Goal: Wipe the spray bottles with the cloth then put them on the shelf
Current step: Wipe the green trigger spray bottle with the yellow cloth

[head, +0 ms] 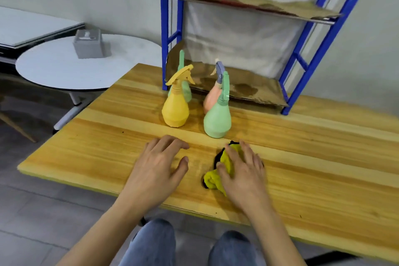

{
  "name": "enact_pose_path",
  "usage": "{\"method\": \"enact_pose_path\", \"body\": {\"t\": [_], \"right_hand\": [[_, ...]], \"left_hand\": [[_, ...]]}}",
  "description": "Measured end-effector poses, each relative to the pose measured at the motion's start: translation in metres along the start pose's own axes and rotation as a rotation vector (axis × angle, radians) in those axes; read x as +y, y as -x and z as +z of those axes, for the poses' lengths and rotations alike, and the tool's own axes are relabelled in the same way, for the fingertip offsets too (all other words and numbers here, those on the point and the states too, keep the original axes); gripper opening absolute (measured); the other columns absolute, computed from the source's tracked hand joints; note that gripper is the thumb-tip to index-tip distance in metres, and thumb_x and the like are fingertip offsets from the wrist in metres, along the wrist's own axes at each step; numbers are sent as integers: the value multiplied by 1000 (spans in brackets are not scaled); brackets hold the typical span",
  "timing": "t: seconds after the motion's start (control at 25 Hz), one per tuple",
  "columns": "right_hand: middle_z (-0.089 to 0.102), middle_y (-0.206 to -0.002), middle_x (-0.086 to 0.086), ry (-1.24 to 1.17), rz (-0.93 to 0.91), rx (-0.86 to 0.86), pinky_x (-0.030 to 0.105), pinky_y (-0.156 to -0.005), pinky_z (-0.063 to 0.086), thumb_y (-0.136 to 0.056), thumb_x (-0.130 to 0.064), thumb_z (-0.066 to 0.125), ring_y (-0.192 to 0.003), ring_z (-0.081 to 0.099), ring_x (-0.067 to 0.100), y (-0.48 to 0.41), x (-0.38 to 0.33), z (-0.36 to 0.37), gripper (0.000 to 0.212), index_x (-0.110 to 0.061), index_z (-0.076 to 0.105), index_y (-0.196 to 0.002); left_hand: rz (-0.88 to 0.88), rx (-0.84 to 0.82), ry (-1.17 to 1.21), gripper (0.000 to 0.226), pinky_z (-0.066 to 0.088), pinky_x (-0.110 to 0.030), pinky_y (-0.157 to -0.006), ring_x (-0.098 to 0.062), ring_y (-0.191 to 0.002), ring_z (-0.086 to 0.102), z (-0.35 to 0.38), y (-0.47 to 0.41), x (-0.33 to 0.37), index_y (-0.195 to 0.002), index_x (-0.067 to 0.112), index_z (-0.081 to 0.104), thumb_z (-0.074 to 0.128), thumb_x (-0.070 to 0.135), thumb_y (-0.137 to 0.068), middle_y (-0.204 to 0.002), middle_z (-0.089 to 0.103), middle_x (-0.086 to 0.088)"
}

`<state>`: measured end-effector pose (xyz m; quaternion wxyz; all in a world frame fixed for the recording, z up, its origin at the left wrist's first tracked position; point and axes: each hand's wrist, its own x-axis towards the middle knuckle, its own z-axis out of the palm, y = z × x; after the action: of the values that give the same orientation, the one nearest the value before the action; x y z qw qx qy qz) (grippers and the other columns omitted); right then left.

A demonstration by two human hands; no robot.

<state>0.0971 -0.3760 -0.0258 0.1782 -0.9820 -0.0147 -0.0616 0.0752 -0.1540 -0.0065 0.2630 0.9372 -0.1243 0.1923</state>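
Nearest to me I see the person's knees (190, 246) in blue jeans below the near edge of the wooden table (313, 157). Both forearms reach over that edge. The left hand (157, 164) lies palm down on the bare wood, fingers loosely spread and thumb out to the right, holding nothing. The right hand (243, 170) rests flat on top of the yellow cloth (216, 179), fingers splayed over it and pressing rather than closed round it; the cloth is crumpled, with a dark edge showing at its left. Just beyond the hands stand the spray bottles, all upright on the table: a yellow bottle (175, 110) on the left and a green bottle (217, 121) on the right, near the cloth. Close behind the yellow one is a second green bottle (184, 86), and close behind the near green one a pink bottle (212, 98) with a bluish top. Farther still, the blue shelf (300, 67) stands on the far part of the table, its levels lined with cardboard. To the far left sits a round white table (54, 69) carrying a grey box (88, 44).
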Motion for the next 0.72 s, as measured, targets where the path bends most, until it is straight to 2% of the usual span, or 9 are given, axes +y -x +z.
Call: {"method": "enact_pose_path", "body": {"t": [0.08, 0.12, 0.24, 0.32, 0.44, 0.52, 0.56, 0.64, 0.72], "right_hand": [[14, -167, -5, -10, -56, -98, 39, -125, 5, -92, -66, 42, -154, 5, 18, -4, 9, 4, 68, -41, 29, -153], [20, -165, -5, -28, -54, -76, 38, -124, 10, -92, -64, 47, -153, 10, 19, -7, 11, 7, 67, -39, 32, -153], [55, -143, 6, -144, -24, 182, 39, -113, 34, -94, -37, 61, -136, 45, 27, -17, 16, 15, 48, -20, 55, -138], [62, -132, 11, -156, 18, 309, 43, -104, 44, -93, -28, 62, -124, 55, 33, -28, 21, 18, 39, -13, 60, -129], [48, -145, 12, -76, 114, 253, 48, -107, 39, -92, -49, 57, -132, 45, 35, -28, 24, 17, 51, -19, 56, -134], [29, -159, 7, -52, 114, 147, 46, -116, 28, -89, -60, 53, -145, 28, 32, -20, 28, 19, 67, -28, 41, -147], [25, -161, 4, -77, 87, 121, 44, -119, 25, -90, -58, 53, -148, 24, 29, -16, 32, 20, 69, -29, 36, -150], [35, -158, 4, -159, 34, 171, 43, -118, 29, -93, -47, 56, -145, 31, 27, -15, 38, 20, 61, -26, 39, -149], [51, -145, 4, -179, 23, 268, 42, -111, 37, -96, -38, 53, -132, 46, 27, -16, 38, 23, 46, -22, 50, -140]], "left_hand": [[39, -19, -1, 34, 48, -41, -89, -18, -104, 54, 4, -15, 12, -120, 29, 63, 45, 44, -95, -116, 60, 10], [58, -24, 0, 35, 47, -40, -90, -19, -104, 54, 6, -25, 19, -121, 28, 62, 45, 44, -95, -117, 61, 9], [97, 12, 5, 34, 47, -39, -87, -20, -101, 54, 7, -63, 41, -125, 24, 61, 49, 39, -97, -116, 63, 6], [66, 68, 33, 30, 48, -36, -82, -19, -99, 54, 9, -89, 56, -126, 23, 60, 56, 35, -99, -114, 65, 6], [-38, 170, 67, 33, 53, -36, -75, -19, -100, 60, 15, -125, 70, -125, 21, 58, 59, 42, -99, -112, 66, 4], [-120, 177, 81, 43, 57, -41, -76, -20, -99, 64, 20, -145, 73, -125, 20, 57, 63, 50, -95, -113, 66, 1], [-163, 163, 80, 47, 57, -42, -77, -20, -99, 64, 23, -153, 73, -125, 19, 57, 65, 53, -93, -114, 66, 0], [-224, 142, 81, 48, 59, -42, -78, -19, -97, 66, 27, -162, 74, -123, 19, 59, 70, 53, -90, -112, 67, 1], [-245, 133, 121, 38, 60, -41, -78, -18, -93, 68, 30, -165, 74, -117, 19, 65, 71, 47, -91, -103, 69, 4]]}}
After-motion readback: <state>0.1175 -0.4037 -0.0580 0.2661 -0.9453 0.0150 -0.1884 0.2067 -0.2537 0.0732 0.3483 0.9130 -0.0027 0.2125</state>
